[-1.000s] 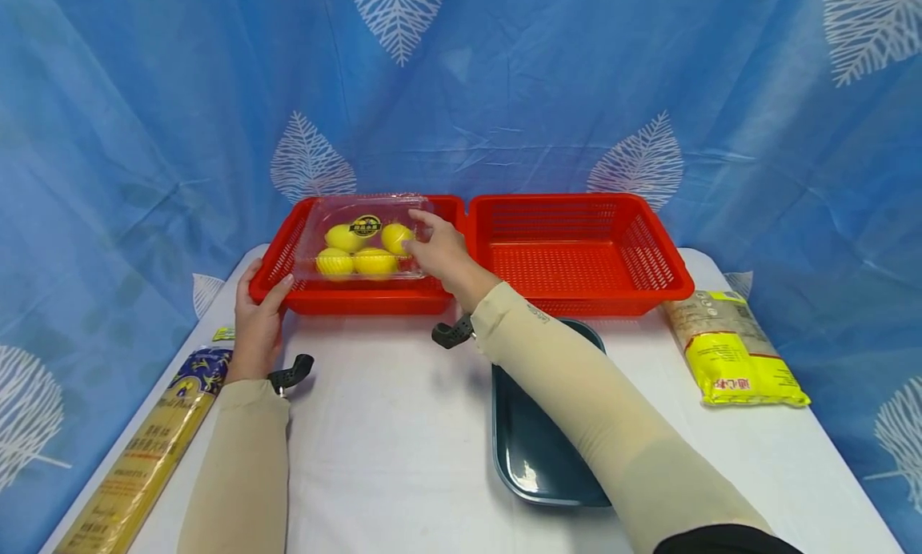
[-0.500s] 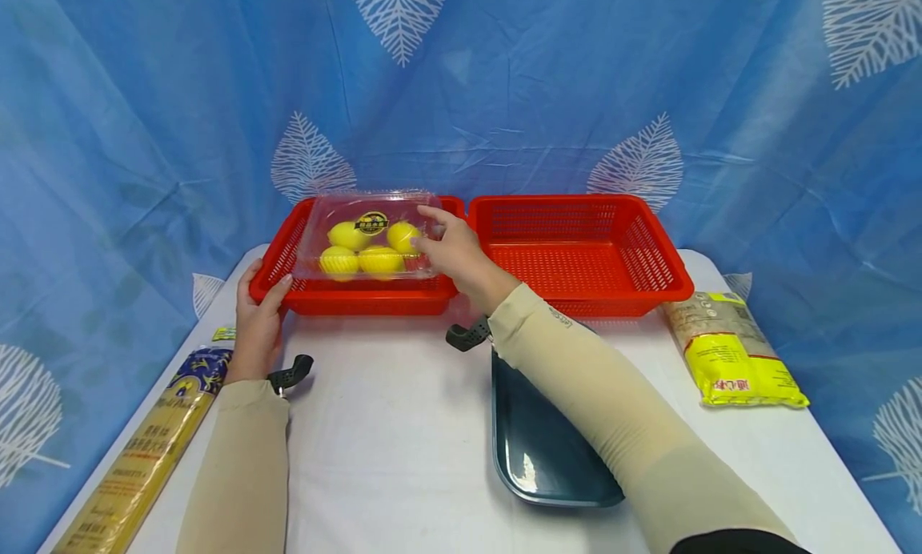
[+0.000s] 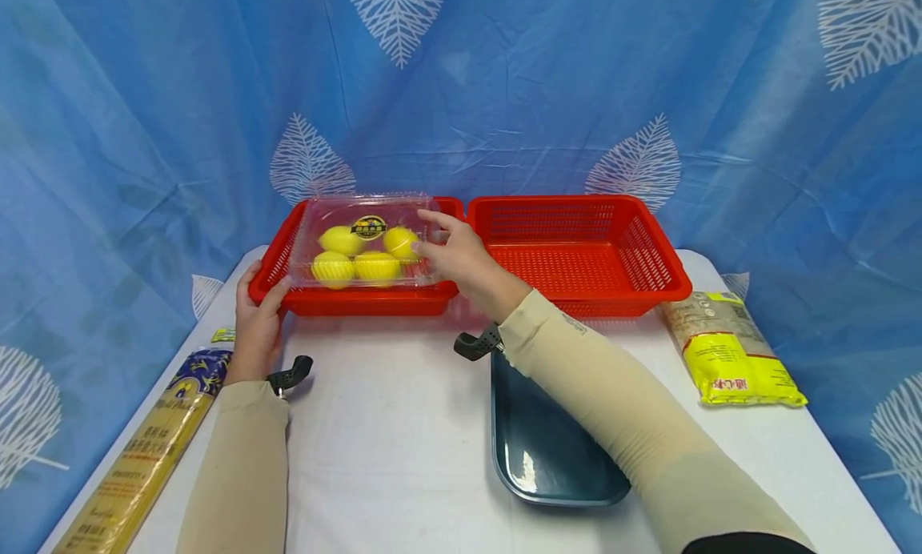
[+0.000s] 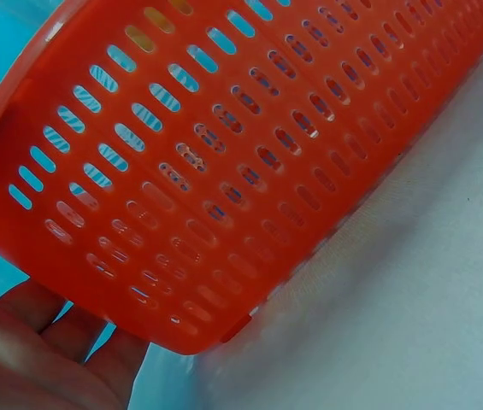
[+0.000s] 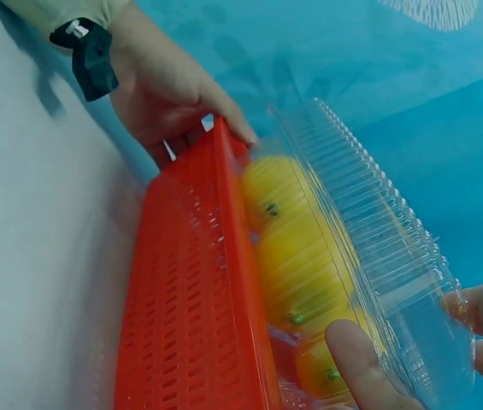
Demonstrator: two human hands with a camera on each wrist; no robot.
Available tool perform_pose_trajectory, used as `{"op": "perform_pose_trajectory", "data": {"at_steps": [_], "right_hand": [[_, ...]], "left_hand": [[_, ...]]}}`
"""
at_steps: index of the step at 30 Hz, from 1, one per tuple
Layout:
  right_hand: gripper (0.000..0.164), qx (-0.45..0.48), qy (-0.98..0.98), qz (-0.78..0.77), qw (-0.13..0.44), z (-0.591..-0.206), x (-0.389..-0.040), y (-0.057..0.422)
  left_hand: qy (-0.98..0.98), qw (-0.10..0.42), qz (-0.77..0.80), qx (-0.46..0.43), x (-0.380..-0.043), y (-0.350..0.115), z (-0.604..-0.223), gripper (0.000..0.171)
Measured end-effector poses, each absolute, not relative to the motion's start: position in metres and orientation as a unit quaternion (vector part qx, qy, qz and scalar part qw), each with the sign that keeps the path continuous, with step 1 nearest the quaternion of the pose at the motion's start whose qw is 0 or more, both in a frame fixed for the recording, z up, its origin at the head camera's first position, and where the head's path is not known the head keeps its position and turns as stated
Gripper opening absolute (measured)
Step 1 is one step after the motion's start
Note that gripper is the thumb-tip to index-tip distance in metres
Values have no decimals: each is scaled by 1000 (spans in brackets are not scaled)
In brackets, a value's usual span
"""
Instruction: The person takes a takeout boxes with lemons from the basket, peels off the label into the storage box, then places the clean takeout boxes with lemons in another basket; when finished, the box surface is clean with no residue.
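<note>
where the right hand [image 3: 468, 258] is: at the right end of the clear box [image 3: 392, 209], pinching it with thumb and fingers.
left hand [image 3: 258, 322]: clamped on the near left corner of the left red basket [image 3: 360, 303], thumb at the rim.
the two hands: apart, box between them.
clear box: over the left red basket, four yellow fruits [image 3: 377, 267] showing inside; whether it touches the rim i cannot tell.
right red basket [image 3: 598, 307]: just beside the left one.
dark tray [image 3: 551, 450]: on the white table [image 3: 389, 426], partly hidden by the right sleeve [image 3: 612, 410].
long gold packet [image 3: 147, 446]: along the table's left edge.
yellow bag [image 3: 742, 358]: near the right red basket's right corner.
</note>
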State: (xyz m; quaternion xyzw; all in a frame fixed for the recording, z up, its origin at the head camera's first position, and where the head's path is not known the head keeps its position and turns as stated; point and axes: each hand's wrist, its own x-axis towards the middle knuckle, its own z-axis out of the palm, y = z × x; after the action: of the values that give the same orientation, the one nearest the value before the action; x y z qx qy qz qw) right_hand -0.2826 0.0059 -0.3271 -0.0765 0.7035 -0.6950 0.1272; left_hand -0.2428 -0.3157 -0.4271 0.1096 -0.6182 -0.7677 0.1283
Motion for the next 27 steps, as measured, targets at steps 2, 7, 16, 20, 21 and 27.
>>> {"op": "perform_pose_trajectory", "data": {"at_steps": [2, 7, 16, 20, 21, 27], "right_hand": [[59, -73, 700, -698, 129, -327, -281, 8], [58, -74, 707, -693, 123, -325, -277, 13], [57, -81, 712, -685, 132, -317, -268, 17], [57, -87, 707, -685, 150, -314, -258, 17], [56, -90, 706, -685, 154, -313, -256, 16], [56, -106, 695, -691, 169, -309, -241, 16]], "left_hand": [[-617, 128, -769, 107, -243, -316, -428, 84], [-615, 123, -771, 106, -242, -316, -427, 84], [-619, 123, -769, 99, -235, -311, -419, 86], [-627, 126, -761, 113, -237, -311, -420, 87], [-625, 126, -762, 114, -238, -312, -420, 86], [-628, 142, -759, 97, -244, -313, -424, 83]]}}
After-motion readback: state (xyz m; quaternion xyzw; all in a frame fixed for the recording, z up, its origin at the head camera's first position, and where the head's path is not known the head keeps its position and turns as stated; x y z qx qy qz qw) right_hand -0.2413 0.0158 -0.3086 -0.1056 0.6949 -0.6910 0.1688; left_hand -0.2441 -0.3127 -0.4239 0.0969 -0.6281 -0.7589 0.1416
